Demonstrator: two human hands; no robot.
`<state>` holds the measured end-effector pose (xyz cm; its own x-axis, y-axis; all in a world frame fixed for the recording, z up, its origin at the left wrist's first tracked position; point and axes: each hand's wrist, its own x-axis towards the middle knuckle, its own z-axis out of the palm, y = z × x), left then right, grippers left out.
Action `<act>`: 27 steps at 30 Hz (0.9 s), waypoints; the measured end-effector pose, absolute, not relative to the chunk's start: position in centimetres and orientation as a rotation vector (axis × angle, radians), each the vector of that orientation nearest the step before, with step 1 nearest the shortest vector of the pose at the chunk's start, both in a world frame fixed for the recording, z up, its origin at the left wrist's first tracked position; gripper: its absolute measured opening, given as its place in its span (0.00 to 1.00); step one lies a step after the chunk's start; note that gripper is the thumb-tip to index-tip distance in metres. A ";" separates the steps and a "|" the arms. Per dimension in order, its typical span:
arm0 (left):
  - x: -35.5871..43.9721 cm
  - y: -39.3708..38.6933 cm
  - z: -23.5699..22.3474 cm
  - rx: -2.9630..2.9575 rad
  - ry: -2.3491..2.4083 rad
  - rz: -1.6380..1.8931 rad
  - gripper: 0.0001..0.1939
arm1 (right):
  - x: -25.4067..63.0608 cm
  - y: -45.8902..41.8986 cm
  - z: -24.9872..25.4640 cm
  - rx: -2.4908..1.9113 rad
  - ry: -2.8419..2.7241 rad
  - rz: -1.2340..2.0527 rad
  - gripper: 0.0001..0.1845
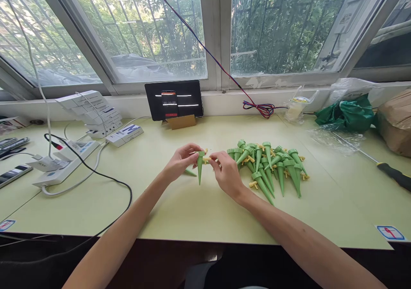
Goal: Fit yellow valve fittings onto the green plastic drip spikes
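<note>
"Two hands, one green spike (200, 171): where exactly is it?"

"Between them, above the pale desk (180, 216), with its point down. The left hand (181, 162) pinches it narrowly near the cap, and the right hand (228, 173) has thumb and finger closed on the yellow fitting (207, 159) at its side."

"So which step is this?"

"I'd judge it to be fitting or adjusting that yellow part. Whether it is seated fully, I can't tell; the fingers cover the joint."

"And what does the next move call for?"

"A steady left pinch, I'd think, while the right fingertips line the fitting up squarely and press or turn it gently."

"Are there others?"

"Another spike (190, 173) shows partly behind the left hand. A heap of spikes (258, 157), several with yellow fittings, lies to the right of the right hand."

"Any writing?"

"The tablet (189, 102) at the back seems to show 00:20:00. A white carton (126, 135) on the left carries a big M. Print on the stacked boxes (96, 113) is too small to read, and the desk sticker (391, 233) at the right shows a red mark inside a blue border."
</note>
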<state>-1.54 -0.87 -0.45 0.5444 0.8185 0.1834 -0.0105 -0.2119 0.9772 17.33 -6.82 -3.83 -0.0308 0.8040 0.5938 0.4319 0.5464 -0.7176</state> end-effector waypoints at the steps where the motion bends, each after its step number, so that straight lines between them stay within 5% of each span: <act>1: -1.5 -0.9 -0.4 1.615 0.700 0.885 0.13 | 17.3 -6.8 -3.8 -1.066 -1.665 0.404 0.08; 27: -1.2 -1.2 -0.1 1.620 0.703 0.889 0.13 | 17.4 -6.9 -3.9 -1.057 -1.710 0.441 0.08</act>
